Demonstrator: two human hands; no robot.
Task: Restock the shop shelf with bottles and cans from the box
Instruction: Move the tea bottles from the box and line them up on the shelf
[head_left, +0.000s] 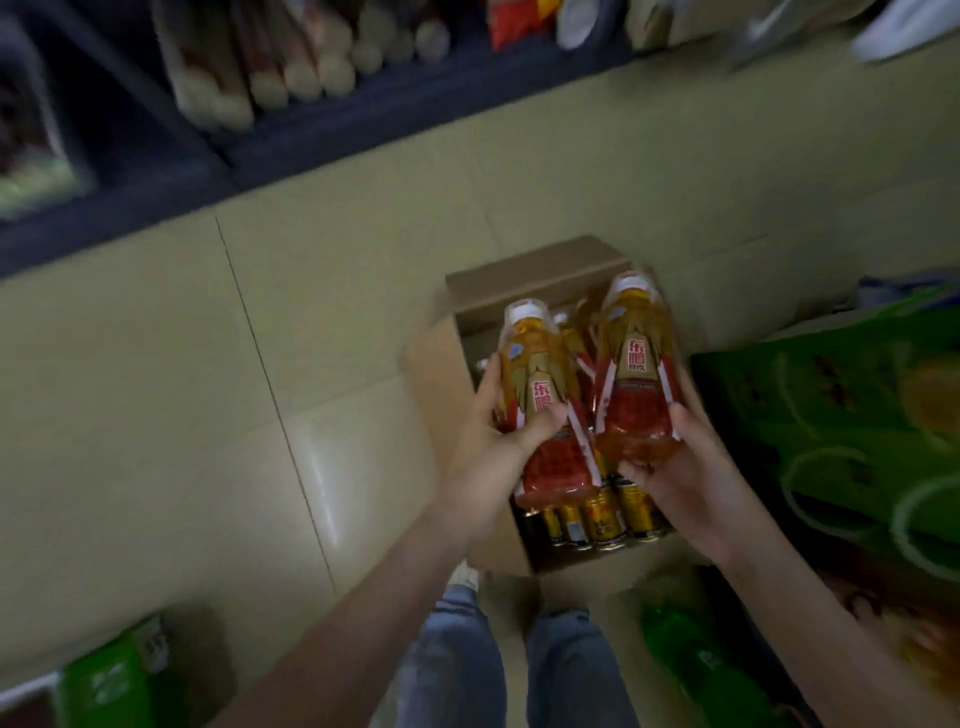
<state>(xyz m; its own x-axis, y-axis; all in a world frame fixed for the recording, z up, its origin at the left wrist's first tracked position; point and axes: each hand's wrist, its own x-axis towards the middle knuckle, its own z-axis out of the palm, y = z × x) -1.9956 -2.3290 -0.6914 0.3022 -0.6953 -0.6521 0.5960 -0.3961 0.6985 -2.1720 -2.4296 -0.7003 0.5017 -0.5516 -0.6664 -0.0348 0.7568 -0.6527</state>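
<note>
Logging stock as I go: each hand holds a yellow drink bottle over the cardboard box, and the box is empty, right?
Not empty: the head view shows gold cans in the cardboard box. The left hand holds the left bottle, the right hand the right bottle, over it.

Right bottle (636, 374): red characters 东鹏 ran down gold label strip, smaller 特饮 beneath. Left bottle (545, 400): same 东鹏 on gold strip, lower part hidden by thumb of left hand (498, 441). Small print on red label bands too blurred to read. Gold cans (602, 514) in box (519, 291): dark marks, illegible. Green packs (841, 415) at right: print unreadable.
</note>
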